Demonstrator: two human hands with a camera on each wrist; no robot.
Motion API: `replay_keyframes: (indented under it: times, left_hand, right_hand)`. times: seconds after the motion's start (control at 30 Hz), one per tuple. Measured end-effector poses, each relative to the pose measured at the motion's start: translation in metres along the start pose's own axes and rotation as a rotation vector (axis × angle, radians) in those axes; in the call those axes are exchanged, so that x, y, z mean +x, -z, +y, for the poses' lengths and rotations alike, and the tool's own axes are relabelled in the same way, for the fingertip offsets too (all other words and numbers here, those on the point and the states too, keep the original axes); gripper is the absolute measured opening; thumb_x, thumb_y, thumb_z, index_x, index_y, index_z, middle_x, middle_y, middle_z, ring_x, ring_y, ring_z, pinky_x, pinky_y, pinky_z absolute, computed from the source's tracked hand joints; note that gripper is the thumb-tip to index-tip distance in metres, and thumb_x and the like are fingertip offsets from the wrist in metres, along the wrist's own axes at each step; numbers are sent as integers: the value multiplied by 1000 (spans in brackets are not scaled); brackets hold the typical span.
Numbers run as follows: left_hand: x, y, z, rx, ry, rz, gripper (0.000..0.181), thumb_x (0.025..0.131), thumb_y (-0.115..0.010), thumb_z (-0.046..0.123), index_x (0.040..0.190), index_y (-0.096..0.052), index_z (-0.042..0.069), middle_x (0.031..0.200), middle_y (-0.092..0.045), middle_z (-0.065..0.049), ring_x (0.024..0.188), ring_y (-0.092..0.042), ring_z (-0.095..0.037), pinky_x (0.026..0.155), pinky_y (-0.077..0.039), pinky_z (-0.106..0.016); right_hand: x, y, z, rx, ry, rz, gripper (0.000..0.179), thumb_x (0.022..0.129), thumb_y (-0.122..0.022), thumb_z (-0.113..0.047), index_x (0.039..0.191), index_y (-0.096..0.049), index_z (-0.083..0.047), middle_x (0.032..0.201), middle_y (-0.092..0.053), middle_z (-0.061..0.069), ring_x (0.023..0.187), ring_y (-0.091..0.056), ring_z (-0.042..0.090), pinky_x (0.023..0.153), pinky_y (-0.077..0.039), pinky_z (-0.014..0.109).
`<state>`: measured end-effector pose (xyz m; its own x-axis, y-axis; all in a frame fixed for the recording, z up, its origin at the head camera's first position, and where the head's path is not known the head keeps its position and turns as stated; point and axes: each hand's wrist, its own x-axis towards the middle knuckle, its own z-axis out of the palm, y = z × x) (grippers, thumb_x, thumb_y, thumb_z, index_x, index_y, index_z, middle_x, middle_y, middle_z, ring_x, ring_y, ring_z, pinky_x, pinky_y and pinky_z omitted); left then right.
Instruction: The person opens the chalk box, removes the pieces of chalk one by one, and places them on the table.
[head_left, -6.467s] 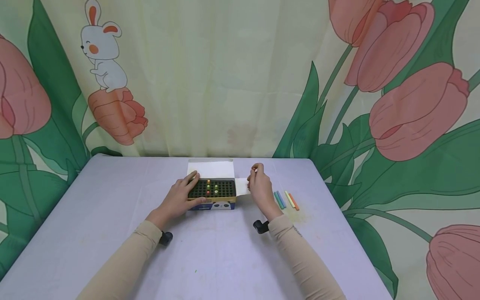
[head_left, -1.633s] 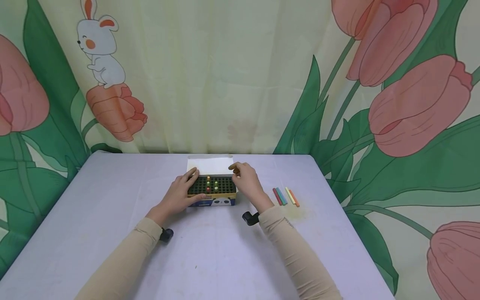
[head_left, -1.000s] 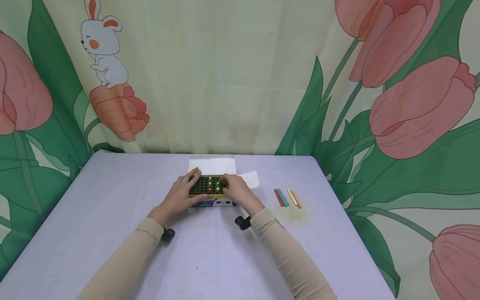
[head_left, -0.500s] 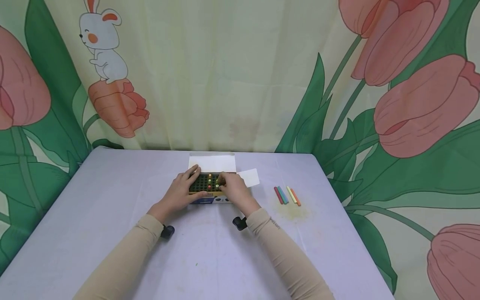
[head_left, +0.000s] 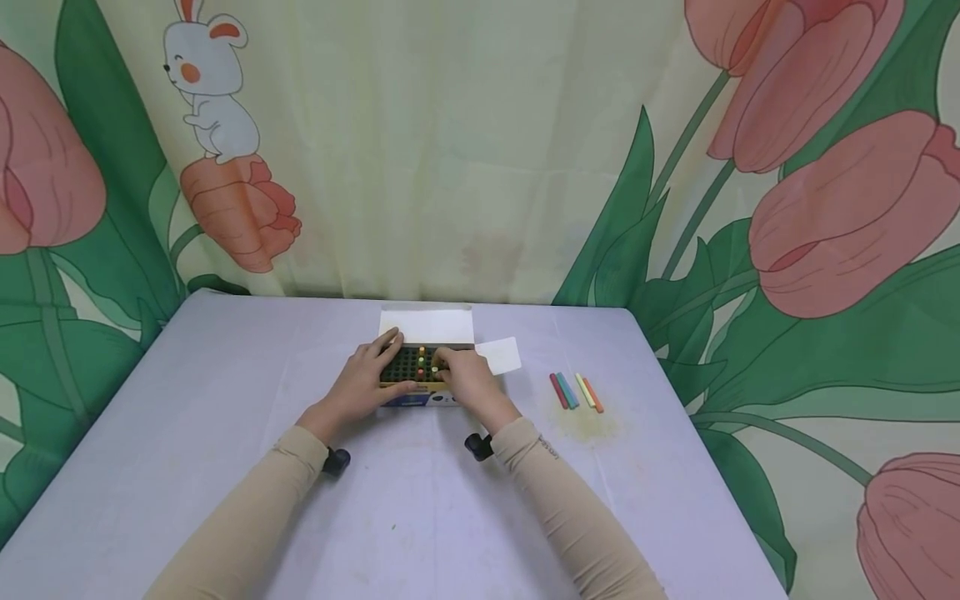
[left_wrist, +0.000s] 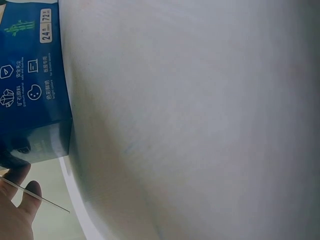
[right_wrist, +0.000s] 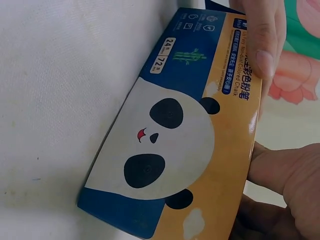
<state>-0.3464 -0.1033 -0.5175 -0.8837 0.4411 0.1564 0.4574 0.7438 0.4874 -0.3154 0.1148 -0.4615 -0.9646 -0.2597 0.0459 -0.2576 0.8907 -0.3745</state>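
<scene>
A chalk box (head_left: 408, 401) with a panda face on its front stands open on the table; a black tray full of round holes (head_left: 400, 364) fills its top. A few chalk sticks stand in the tray, among them a red stick (head_left: 421, 374) and a pale yellow stick (head_left: 435, 369). My left hand (head_left: 356, 387) grips the box's left end, thumb along the front and fingers toward the back. From the right, my right hand (head_left: 472, 379) reaches over the tray, thumb and finger pinched at a green chalk stick they mostly cover. In the right wrist view the panda front (right_wrist: 170, 130) fills the middle.
Right of the box, several loose sticks lie side by side, including a red chalk (head_left: 558, 390), a yellow chalk (head_left: 584, 389) and an orange chalk (head_left: 593, 395). The box's white lid (head_left: 427, 325) lies back, and a side flap (head_left: 499, 356) sticks out rightward.
A red chalk has joined the loose sticks on the table. My right hand has come leftward from the box's right side to the sticks in the tray. The left hand has kept its place.
</scene>
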Motion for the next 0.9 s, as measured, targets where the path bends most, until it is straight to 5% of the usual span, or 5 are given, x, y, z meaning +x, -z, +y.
replay_keyframes:
  times: [0.63, 0.9]
  left_hand:
    - [1, -2, -2, 15, -8, 16, 100, 92, -64, 69, 166, -25, 15, 174, -16, -6, 145, -35, -46, 115, -32, -68]
    - [1, -1, 0, 20, -13, 20, 100, 91, -67, 67, 166, -25, 14, 174, -17, -7, 145, -36, -46, 115, -32, -67]
  right_hand:
    - [0, -3, 1, 75, -52, 25, 19, 108, -57, -25, 126, -61, -19, 77, -66, 1, 62, -56, 14, 55, -45, 27]
    - [4, -2, 8, 138, -72, 62, 22, 113, -42, -27, 130, -49, -14, 68, -59, 3, 52, -51, 14, 48, -39, 26]
